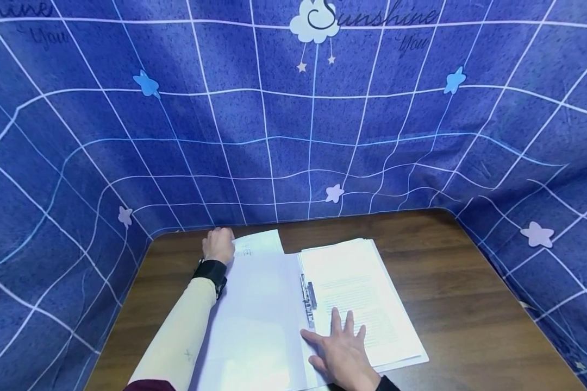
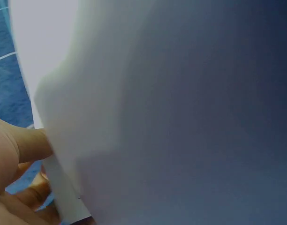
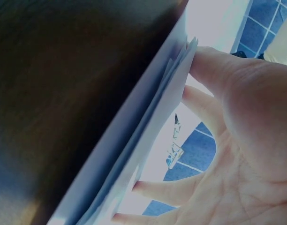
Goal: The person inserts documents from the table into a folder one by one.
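A white folder lies open, its cover (image 1: pixel 254 309) spread to the left and a metal clip (image 1: pixel 308 298) along the spine. Past the cover's top edge sticks out a sheet of paper (image 1: pixel 261 241) with a small printed mark. My left hand (image 1: pixel 219 244) pinches this sheet at its left edge, thumb on one side and fingers on the other in the left wrist view, where the cover fills most of the picture. On the printed pages (image 1: pixel 357 293) at the right rests my right hand (image 1: pixel 344 353), fingers spread, its thumb near the clip.
The brown wooden table (image 1: pixel 469 304) extends on both sides of the folder. A blue cloth (image 1: pixel 283 119) with white grid lines and stars hangs behind the table and along its sides.
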Demonstrator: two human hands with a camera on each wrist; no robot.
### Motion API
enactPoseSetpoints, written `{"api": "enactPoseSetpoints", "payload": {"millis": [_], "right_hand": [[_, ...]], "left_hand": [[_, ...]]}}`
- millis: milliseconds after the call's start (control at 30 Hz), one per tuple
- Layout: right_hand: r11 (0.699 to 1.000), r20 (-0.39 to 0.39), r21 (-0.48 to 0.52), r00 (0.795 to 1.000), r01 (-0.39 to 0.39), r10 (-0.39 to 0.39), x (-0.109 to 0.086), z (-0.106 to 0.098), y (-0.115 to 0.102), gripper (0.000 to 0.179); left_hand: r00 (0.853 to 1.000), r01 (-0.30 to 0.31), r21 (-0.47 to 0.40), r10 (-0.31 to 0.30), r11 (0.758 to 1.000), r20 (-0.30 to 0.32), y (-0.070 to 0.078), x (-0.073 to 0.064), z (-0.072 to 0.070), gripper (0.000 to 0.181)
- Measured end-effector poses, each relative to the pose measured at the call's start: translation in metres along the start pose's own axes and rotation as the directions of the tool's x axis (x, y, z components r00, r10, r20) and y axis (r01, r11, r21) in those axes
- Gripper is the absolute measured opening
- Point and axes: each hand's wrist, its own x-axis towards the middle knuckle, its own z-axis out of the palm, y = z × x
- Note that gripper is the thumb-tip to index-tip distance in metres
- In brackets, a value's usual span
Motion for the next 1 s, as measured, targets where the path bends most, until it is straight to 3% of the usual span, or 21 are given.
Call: {"api": "enactPoseSetpoints", "payload": {"millis": [167,333,500,600,700,1000], "right_hand": [[1.000,0.004,0.011,1.000,-0.008,0.008,0.000,0.000,0.000,0.047],[1.000,-0.001,0.020,1.000,-0.003,0.003,-0.001,-0.001,0.001,0.047],[1.000,0.006,0.025,1.000,0.001,-0.001,-0.001,-0.001,0.001,0.047],[0.999,0.013,0.034,1.000,0.000,-0.001,-0.002,-0.001,0.001,0.046],[0.999,0.005,0.035,1.000,0.005,-0.005,-0.002,0.000,0.001,0.046],[0.999,0.005,0.051,1.000,0.008,-0.009,-0.003,-0.001,-0.001,0.046]], "left_hand": [[0.999,-0.025,-0.046,0.023,0.999,-0.039,0.007,-0.001,-0.016,0.007],[0.994,-0.069,-0.033,0.066,0.997,-0.086,0.017,-0.002,-0.032,0.008],[0.979,-0.134,-0.029,0.128,0.991,-0.159,0.027,-0.005,-0.046,0.009],[0.961,-0.172,-0.013,0.165,0.985,-0.220,0.034,-0.006,-0.056,0.011],[0.933,-0.215,0.006,0.208,0.976,-0.295,0.042,-0.007,-0.067,0.014],[0.803,-0.382,0.068,0.367,0.922,-0.470,0.071,-0.022,-0.108,0.012]]}}
